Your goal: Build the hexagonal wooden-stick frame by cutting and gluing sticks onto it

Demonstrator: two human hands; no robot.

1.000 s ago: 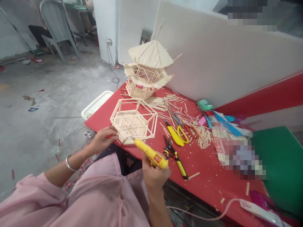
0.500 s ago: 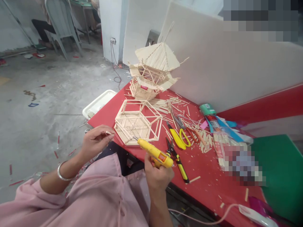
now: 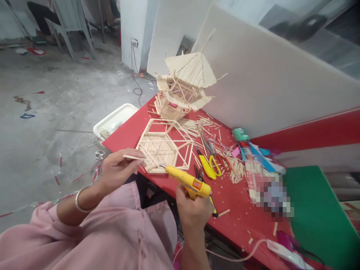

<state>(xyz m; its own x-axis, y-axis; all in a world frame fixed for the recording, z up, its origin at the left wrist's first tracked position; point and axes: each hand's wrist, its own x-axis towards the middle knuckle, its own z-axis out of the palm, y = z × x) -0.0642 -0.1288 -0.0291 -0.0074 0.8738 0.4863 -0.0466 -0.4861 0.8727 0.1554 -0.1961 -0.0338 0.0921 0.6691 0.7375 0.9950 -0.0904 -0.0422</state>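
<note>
My left hand (image 3: pixel 119 167) pinches a short thin wooden stick (image 3: pixel 133 158) between thumb and fingers, beside the near left corner of a hexagonal stick frame (image 3: pixel 157 150). That frame lies at the table's near edge, with a ringed floor of sticks inside it. In my right hand (image 3: pixel 194 206) is a yellow hot glue gun (image 3: pixel 188 182), gripped by its handle. The gun's metal nozzle points left at the frame's near edge; whether it touches cannot be made out. Behind the frame stands a tiered stick pagoda (image 3: pixel 187 84) with a pointed roof.
Scattered sticks (image 3: pixel 208 125), yellow-handled scissors (image 3: pixel 215 167) and black-and-yellow pliers (image 3: pixel 199 173) lie right of the frame on the red table (image 3: pixel 225 228). Farther right are packed sticks (image 3: pixel 250 180) and a green board (image 3: pixel 309 210). A white tray (image 3: pixel 97 125) sits beyond the left edge.
My left hand has moved right, closer to the frame, and the stick in it now shows more plainly. The glue gun has shifted slightly right and down. The camera view has turned a little.
</note>
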